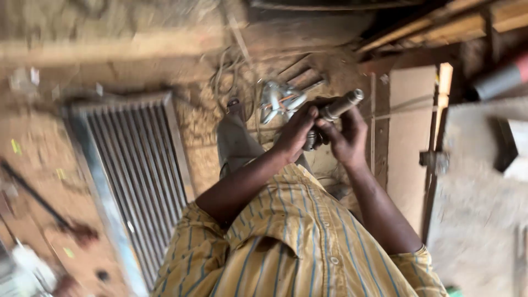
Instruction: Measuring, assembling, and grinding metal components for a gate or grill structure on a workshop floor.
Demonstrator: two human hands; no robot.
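Both hands meet just right of the picture's middle around a short metal cylinder (340, 106), a smooth, grey, tube-like piece whose rounded tip points up and right. The left hand (297, 132) is closed on its lower end, fingers curled over the top; the right hand (347, 135) wraps it from the right side, thumb along the shaft. Just left of the hands, a shiny metal fitting (279, 99) with looped parts lies on the dusty ground, blurred. A ribbed metal grille (132, 176) with a pale frame lies flat at the left, well apart from the hands. Rough wooden planks (434, 27) run along the far right, and a flat board (407, 132) stands right of the hands. The yellow striped shirt (297, 242) fills the near edge.
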